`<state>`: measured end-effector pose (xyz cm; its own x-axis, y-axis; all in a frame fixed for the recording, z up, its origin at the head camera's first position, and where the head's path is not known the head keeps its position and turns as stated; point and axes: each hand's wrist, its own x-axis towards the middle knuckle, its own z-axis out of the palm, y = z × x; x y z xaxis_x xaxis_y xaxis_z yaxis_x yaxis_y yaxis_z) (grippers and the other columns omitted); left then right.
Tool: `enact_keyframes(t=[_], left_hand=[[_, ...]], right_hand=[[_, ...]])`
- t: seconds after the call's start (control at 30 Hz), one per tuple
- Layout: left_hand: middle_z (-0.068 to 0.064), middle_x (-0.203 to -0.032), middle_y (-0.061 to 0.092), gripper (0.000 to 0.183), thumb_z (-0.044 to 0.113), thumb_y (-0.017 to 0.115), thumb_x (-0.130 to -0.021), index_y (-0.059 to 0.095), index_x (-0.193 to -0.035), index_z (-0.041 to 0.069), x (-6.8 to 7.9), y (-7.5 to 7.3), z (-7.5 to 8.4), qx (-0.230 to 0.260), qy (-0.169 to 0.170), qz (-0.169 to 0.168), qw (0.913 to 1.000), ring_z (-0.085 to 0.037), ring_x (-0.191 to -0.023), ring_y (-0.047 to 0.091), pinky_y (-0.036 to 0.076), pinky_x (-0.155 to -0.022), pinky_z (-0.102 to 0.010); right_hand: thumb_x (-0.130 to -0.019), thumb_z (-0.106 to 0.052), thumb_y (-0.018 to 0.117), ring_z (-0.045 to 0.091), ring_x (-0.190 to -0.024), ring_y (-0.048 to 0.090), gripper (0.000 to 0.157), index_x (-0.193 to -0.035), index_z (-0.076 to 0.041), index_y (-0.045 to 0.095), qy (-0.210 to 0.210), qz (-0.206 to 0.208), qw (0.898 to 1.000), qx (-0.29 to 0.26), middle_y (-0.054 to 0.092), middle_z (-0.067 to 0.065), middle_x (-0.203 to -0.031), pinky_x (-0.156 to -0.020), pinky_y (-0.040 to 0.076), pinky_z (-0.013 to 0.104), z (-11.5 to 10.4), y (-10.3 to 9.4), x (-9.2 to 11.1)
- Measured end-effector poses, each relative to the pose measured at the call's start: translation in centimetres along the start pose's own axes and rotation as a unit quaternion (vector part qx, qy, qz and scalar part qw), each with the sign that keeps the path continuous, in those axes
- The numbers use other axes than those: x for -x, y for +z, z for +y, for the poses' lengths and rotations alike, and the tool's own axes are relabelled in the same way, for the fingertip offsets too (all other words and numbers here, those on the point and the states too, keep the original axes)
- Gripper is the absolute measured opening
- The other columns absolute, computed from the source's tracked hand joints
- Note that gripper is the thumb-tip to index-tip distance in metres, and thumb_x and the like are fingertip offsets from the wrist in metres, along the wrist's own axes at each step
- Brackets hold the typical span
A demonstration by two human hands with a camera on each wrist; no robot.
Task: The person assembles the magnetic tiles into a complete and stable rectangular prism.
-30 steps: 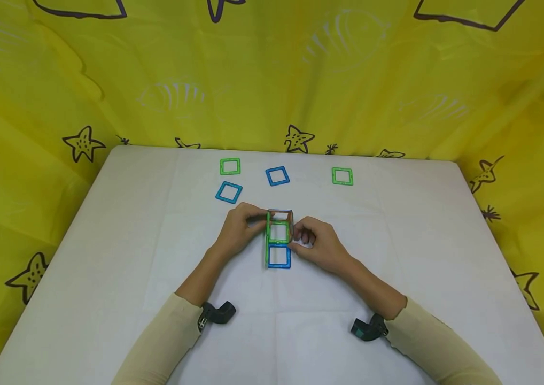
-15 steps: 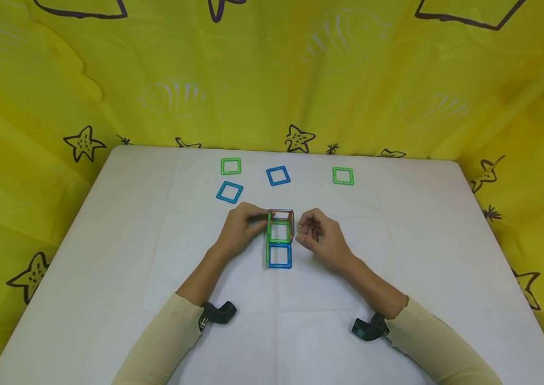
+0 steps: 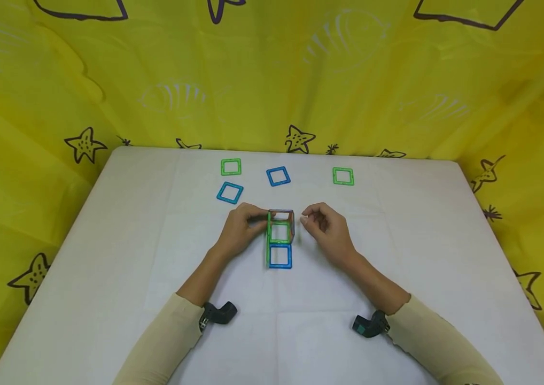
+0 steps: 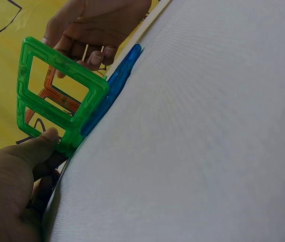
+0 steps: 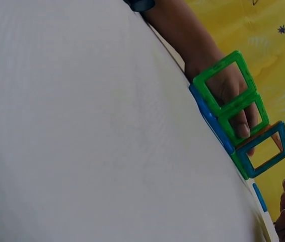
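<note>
A small structure of square magnetic tiles stands mid-table in the head view. Two upright green tiles form its left side, a blue tile lies flat at the front, and an orange tile stands behind. Another blue tile stands upright on the right side. My left hand pinches the far end of the green side, its thumb on the outer face and its fingers partly hidden behind. My right hand hovers just right of the structure, apart from it, fingers loosely curled around nothing.
Beyond the hands lie several loose tiles: a green tile, a lighter blue tile, a blue tile and, farther right, a green tile. A yellow curtain hangs behind the white table.
My right hand has let go of the structure's right side and drawn back to the right and slightly away. The left hand and the tiles have stayed in place.
</note>
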<state>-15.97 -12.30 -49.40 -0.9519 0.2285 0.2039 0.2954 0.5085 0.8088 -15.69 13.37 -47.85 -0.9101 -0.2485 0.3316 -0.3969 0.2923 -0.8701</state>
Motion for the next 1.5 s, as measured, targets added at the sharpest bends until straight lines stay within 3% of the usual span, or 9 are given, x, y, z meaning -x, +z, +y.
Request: enact_keyframes(t=[0.2, 0.43, 0.67, 0.93, 1.2, 1.5], left_hand=[[-0.004, -0.113, 0.074, 0.021, 0.008, 0.077, -0.096, 0.081, -0.117, 0.01, 0.1, 0.2, -0.1, 0.002, -0.003, 0.0, 1.0, -0.023, -0.112, 0.063, 0.051, -0.098, -0.041], [-0.004, -0.112, 0.074, 0.021, 0.007, 0.077, -0.096, 0.081, -0.117, 0.01, 0.2, 0.0, 0.0, -0.004, 0.003, 0.004, 1.0, -0.024, -0.111, 0.063, 0.051, -0.097, -0.041], [-0.005, -0.113, 0.074, 0.021, 0.007, 0.078, -0.096, 0.081, -0.117, 0.008, 0.1, 0.0, -0.1, -0.001, 0.002, 0.002, 1.0, -0.024, -0.111, 0.063, 0.051, -0.097, -0.041], [-0.005, -0.113, 0.074, 0.021, 0.008, 0.077, -0.096, 0.081, -0.117, 0.008, 0.1, 0.3, -0.2, 0.003, -0.005, -0.003, 1.0, -0.023, -0.111, 0.063, 0.051, -0.097, -0.04], [-0.006, -0.112, 0.073, 0.022, 0.007, 0.079, -0.094, 0.08, -0.116, 0.005, -0.1, 0.2, -0.1, 0.001, 0.002, 0.004, 1.0, -0.024, -0.11, 0.063, 0.052, -0.096, -0.041], [-0.007, -0.113, 0.072, 0.022, 0.005, 0.076, -0.097, 0.08, -0.118, 0.005, 0.0, 0.1, -0.2, 0.003, -0.01, -0.005, 0.9999, -0.023, -0.111, 0.063, 0.052, -0.096, -0.04]], right_hand=[[-0.101, -0.014, 0.071, 0.024, -0.074, 0.052, 0.012, -0.107, -0.004, 0.069, 0.027, 0.01, 0.999, 0.027, 0.061, 0.006, -0.083, -0.062, 0.042, 0.023, 0.0, -1.2, -0.7], [-0.097, -0.007, 0.074, 0.022, -0.077, 0.054, 0.011, -0.107, -0.003, 0.071, 0.062, 0.032, 0.992, 0.1, 0.061, 0.008, -0.089, -0.064, 0.043, 0.021, 0.3, -2.8, -2.6], [-0.099, -0.01, 0.071, 0.024, -0.082, 0.057, 0.022, -0.12, -0.002, 0.068, 0.127, 0.027, 0.977, 0.168, 0.06, 0.012, -0.102, -0.067, 0.047, 0.03, 1.9, -4.8, -4.8], [-0.101, -0.015, 0.067, 0.033, -0.094, 0.05, 0.042, -0.14, 0.0, 0.06, 0.191, -0.009, 0.955, 0.227, 0.052, 0.023, -0.117, -0.076, 0.041, 0.04, 3.6, -6.9, -6.6], [-0.102, -0.015, 0.065, 0.039, -0.101, 0.051, 0.04, -0.138, 0.0, 0.062, 0.19, -0.042, 0.948, 0.254, 0.052, 0.028, -0.12, -0.081, 0.042, 0.046, 3.6, -7.6, -7.0], [-0.099, -0.012, 0.07, 0.036, -0.096, 0.051, 0.024, -0.118, 0.004, 0.072, 0.172, -0.04, 0.952, 0.251, 0.056, 0.021, -0.105, -0.079, 0.041, 0.043, 3.6, -7.1, -6.5]])
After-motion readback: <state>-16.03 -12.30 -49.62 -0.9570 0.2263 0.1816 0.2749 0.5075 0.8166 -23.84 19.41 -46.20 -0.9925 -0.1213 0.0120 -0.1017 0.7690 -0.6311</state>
